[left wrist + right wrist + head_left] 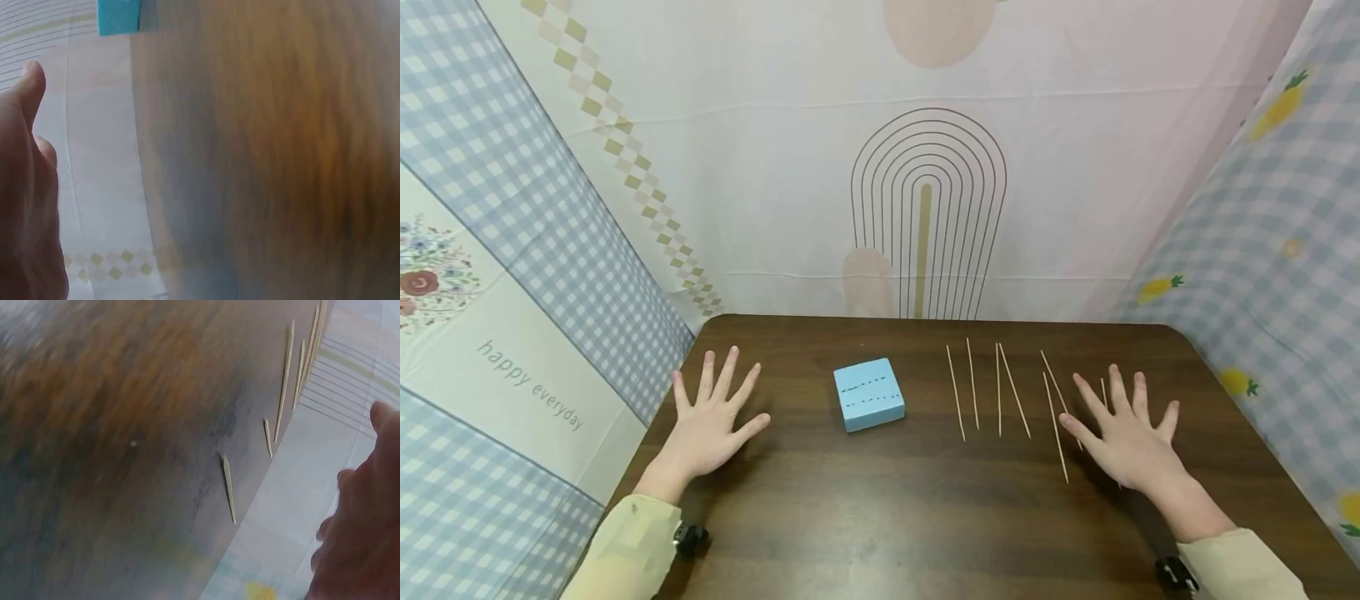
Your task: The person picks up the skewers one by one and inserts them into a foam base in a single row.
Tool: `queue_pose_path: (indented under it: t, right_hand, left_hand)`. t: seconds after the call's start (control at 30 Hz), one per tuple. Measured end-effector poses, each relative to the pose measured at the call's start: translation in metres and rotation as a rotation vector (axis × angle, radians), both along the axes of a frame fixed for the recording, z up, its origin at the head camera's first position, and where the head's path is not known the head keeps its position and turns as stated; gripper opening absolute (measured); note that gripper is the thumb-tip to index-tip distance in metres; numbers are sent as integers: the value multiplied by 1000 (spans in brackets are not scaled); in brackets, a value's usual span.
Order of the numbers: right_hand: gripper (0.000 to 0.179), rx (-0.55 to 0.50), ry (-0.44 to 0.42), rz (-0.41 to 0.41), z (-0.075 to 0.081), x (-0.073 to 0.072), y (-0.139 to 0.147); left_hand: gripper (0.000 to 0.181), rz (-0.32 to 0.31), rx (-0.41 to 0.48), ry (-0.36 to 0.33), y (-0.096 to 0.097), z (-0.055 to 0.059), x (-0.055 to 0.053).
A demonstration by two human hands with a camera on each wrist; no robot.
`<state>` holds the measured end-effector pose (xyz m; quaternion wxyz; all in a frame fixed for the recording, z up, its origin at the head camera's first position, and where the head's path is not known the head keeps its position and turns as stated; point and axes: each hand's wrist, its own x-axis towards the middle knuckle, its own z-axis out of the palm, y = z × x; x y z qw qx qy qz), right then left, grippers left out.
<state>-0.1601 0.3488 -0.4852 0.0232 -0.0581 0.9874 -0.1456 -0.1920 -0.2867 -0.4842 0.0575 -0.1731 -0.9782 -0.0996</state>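
My left hand [703, 429] is over the left side of the dark wooden table, its fingers spread straight and holding nothing. To its right sits a light blue block [868, 392] with two rows of small dark marks on top. Several thin wooden skewers [998, 392] lie roughly lengthwise on the table right of the block, and one skewer [229, 487] shows a pointed end in the right wrist view. My right hand [1131, 446], fingers also spread and grasping nothing, overlaps the rightmost skewers in the head view and partly hides them.
The brown table [880, 517] has rounded far corners. A white printed cloth [775, 192] hangs behind its far edge. Blue checked cloths stand at the left [527, 158] and right [1247, 275]. Black bands circle both wrists, beside pale sleeves.
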Motion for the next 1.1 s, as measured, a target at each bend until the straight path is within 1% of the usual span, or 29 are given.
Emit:
queue_pose_path:
  t: [0.07,0.1,0.17,0.27,0.33,0.37,0.43,0.53,0.6,0.67,0.73,0.83,0.93,1.0,1.1]
  right_hand:
    - [84,-65,-12,18,3,-1,3]
    - [84,-102,-16,24,4,-1,6]
    - [82,-171,-15,18,8,-2,12]
    - [78,-262,-15,-24,14,-3,21]
    - [77,-317,-32,-72,16,-3,26]
    - [76,-339,-41,-96,17,-3,29]
    - [74,-386,-63,-146,17,-2,34]
    - [68,-458,-109,-216,14,1,41]
    - [66,-511,-158,-259,11,3,44]
    - [66,-563,-222,-289,8,3,46]
    - [67,-603,-284,-314,5,3,48]
    - [68,-640,-337,-333,-1,2,49]
    - [67,-659,-346,-344,-5,1,50]
    - [66,-662,-343,-345,-6,0,50]
    - [65,-660,-341,-352,-8,-1,50]
  left_hand:
    - [83,-11,84,-22,6,-3,-2]
    - [82,-12,145,-42,11,-4,-2]
    - [80,-13,305,-94,22,-6,-4]
    - [78,2,523,-151,44,-8,-6]
    - [78,11,621,-188,59,-8,-8]
    - [79,11,647,-204,67,-8,-10]
    - [83,18,680,-251,82,-8,-13]
    - [92,9,705,-337,100,-9,-16]
    - [98,4,718,-389,109,-10,-17]
    - [102,-1,726,-422,115,-12,-18]
    - [105,2,738,-436,119,-14,-19]
    - [105,14,750,-429,122,-18,-20]
    - [102,11,760,-424,123,-21,-22]
    - [100,10,759,-430,124,-24,-23]
    - [97,-8,761,-445,125,-26,-24]
